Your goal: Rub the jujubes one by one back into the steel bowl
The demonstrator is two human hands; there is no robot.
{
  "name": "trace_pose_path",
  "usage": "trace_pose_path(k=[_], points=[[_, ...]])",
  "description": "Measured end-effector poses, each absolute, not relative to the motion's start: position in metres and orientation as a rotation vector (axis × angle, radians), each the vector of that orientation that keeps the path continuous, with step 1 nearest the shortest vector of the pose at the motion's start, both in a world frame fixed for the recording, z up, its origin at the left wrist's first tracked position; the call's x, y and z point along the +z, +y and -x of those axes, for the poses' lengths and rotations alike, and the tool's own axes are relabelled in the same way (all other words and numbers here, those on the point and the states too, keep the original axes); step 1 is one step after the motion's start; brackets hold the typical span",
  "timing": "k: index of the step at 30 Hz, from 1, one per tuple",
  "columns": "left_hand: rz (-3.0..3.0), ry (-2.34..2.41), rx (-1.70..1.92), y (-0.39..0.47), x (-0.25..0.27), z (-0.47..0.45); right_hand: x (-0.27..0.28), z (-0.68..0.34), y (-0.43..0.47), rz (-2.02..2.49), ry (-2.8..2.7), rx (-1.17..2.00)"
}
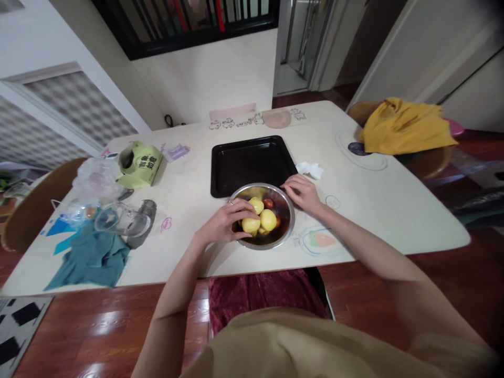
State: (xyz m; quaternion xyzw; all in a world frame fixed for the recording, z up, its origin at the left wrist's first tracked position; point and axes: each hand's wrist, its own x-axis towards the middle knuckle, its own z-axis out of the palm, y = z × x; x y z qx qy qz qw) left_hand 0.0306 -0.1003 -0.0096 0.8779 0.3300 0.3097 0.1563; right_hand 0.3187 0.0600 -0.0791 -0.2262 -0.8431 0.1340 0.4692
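A shiny metal bowl (290,231) stands near the front edge of the table, with several yellow lemons (268,220) and some small red fruits (268,203), perhaps cherry tomatoes, inside. My left hand (226,219) reaches over the bowl's left rim, thumb and fingers closed around a lemon (250,226) at the left of the pile. At the upper right of the bowl, my right hand (304,193) has its fingers bent together at the rim, steadying it. Directly behind the bowl lies a black baking tray (252,168), partly hidden by the bowl.
Crumpled white tissue (311,169) lies right of the tray. On the left are a green paper box (144,165), a plastic bag (94,178), a clear pitcher (122,219) on its side and a teal cloth (92,254). A yellow garment (405,126) covers a chair at right.
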Motion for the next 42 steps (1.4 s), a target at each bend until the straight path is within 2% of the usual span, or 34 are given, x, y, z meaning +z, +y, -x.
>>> trace_pose_path(k=[13,24,42], points=[[-2.485,0.941,0.955,-0.095,-0.015,-0.028,-0.079,-0.319,0.059,0.554,-2.074,0.367],[-2.046,1.467,1.59,-0.091,-0.028,-0.035,-0.078,-0.319,0.057,0.522,-2.035,0.369],[-1.917,1.489,1.587,-0.087,-0.042,-0.042,-0.074,-0.322,0.054,0.379,-2.081,0.322]])
